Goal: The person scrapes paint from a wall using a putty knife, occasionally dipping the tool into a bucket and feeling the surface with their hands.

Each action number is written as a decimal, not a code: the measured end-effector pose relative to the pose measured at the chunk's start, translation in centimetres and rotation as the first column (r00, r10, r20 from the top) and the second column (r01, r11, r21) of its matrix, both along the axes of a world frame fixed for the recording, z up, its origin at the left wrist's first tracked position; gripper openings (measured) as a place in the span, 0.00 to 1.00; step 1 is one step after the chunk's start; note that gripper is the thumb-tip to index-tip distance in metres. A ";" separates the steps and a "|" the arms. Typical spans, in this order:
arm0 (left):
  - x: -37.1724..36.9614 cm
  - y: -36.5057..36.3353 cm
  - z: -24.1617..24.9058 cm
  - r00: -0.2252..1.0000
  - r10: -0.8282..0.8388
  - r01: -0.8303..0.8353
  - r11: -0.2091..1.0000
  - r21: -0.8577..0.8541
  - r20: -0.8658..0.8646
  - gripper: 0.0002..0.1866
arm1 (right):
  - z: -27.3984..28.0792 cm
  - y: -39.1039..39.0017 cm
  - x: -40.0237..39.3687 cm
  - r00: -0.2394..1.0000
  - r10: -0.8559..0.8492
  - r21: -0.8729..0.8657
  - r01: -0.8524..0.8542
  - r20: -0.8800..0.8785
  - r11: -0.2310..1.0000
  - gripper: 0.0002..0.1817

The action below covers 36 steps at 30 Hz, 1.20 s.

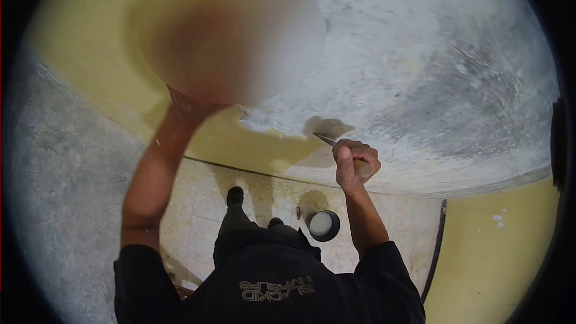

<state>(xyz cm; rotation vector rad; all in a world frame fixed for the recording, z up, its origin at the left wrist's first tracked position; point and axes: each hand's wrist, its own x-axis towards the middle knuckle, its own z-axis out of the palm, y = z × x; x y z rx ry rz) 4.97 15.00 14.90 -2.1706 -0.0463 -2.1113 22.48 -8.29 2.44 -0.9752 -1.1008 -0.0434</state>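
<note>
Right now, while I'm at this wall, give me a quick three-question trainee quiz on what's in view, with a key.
1. Which hand grips the bladed tool: A, left; B, right?
2. Where does the bucket stand?
3. Fill the gap: beside its patchy grey-white area, the wall is coloured ____.

Key:
1. B, the right hand.
2. On the floor.
3. Yellow.

dark bucket with something white inside on the pale floor below me, small narrow object to its left, yellow wall to my right, grey surface to my left
</note>
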 end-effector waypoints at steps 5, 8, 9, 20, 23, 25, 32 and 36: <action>2.1 6.1 5.8 0.994 0.006 0.045 0.887 0.460 -0.108 0.40 | -1.0 1.3 0.2 0.991 0.069 0.053 -0.076 0.115 0.996 0.11; 3.1 6.5 3.2 0.993 0.042 0.011 0.900 0.436 -0.111 0.37 | -0.8 0.5 0.6 0.905 -0.074 0.055 0.056 0.419 0.997 0.09; 3.2 6.4 2.3 0.992 0.066 -0.013 0.902 0.431 -0.108 0.35 | 0.4 -0.4 0.6 0.923 0.198 -0.050 -0.192 0.329 0.980 0.09; 5.2 -0.3 -9.2 0.914 0.376 -0.319 0.898 0.302 -0.152 0.23 | -1.0 -0.2 -0.4 0.928 0.095 -0.041 -0.086 0.360 0.995 0.13; 4.9 0.1 -11.0 0.894 0.411 -0.338 0.880 0.333 -0.179 0.23 | -1.1 -0.2 -0.4 0.927 0.066 -0.051 -0.050 0.369 0.997 0.14; 4.7 0.0 -11.3 0.892 0.410 -0.339 0.885 0.318 -0.188 0.22 | -0.7 -0.7 -0.6 0.927 0.062 -0.072 -0.038 0.369 0.997 0.14; 4.6 0.2 -11.1 0.895 0.412 -0.344 0.882 0.323 -0.170 0.21 | -1.7 -1.2 -0.8 0.908 0.046 -0.057 -0.024 0.417 0.998 0.17; 5.3 0.0 -12.0 0.916 0.371 -0.325 0.910 0.256 -0.154 0.22 | -0.9 -1.6 0.2 0.928 0.168 -0.192 -0.108 0.332 0.975 0.10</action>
